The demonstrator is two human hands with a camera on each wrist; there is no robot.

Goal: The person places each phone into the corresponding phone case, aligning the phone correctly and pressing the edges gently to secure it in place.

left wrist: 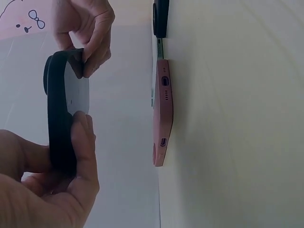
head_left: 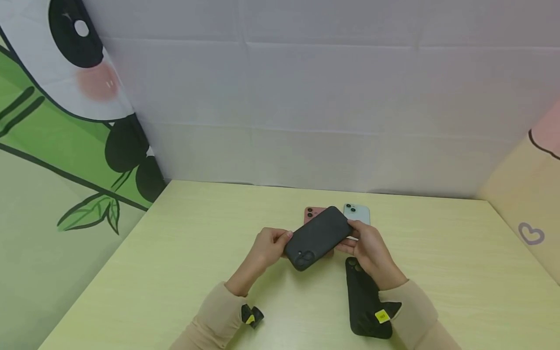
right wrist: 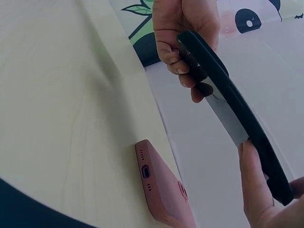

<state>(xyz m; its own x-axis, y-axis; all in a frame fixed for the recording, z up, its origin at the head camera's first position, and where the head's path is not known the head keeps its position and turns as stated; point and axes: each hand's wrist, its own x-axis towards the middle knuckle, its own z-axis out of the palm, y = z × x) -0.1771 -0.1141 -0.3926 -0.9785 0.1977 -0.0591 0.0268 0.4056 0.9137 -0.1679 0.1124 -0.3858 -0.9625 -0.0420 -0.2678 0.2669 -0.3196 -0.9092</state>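
Note:
Both hands hold a black-cased phone tilted above the table, its matte back and camera corner facing up in the head view. My left hand pinches the lower left end, at the camera corner. With thumb and fingers my right hand grips the upper right end. In the right wrist view the underside of the cased phone is glossy and mirrors the left fingers. The left wrist view shows the dark edge of the case between the two hands.
A pink phone lies behind the held one, partly covered by it. Beside it is a pale blue phone. Another black phone-shaped item lies under the right forearm. The pale wooden table meets a white backdrop.

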